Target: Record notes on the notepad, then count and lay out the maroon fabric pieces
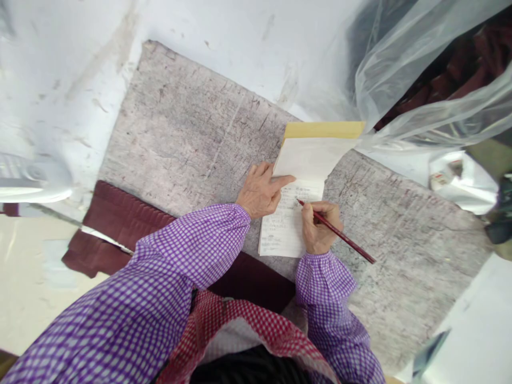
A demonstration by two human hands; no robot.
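Note:
A small notepad (pixel 294 205) lies on a worn grey work board (pixel 192 133), its upper pages and yellow cover (pixel 324 129) folded back. My left hand (pixel 262 189) rests on the pad's left edge, index finger stretched across the written page, other fingers curled. My right hand (pixel 318 226) is closed round a red pencil (pixel 340 234), whose tip touches the page just right of the left index finger. Handwriting covers the lower part of the page.
A dark red leather piece (pixel 116 229) lies at the board's near left edge. Clear plastic sheeting (pixel 420 80) over dark red material hangs at the upper right, touching the pad's cover. A white machine part (pixel 32 178) sits at far left.

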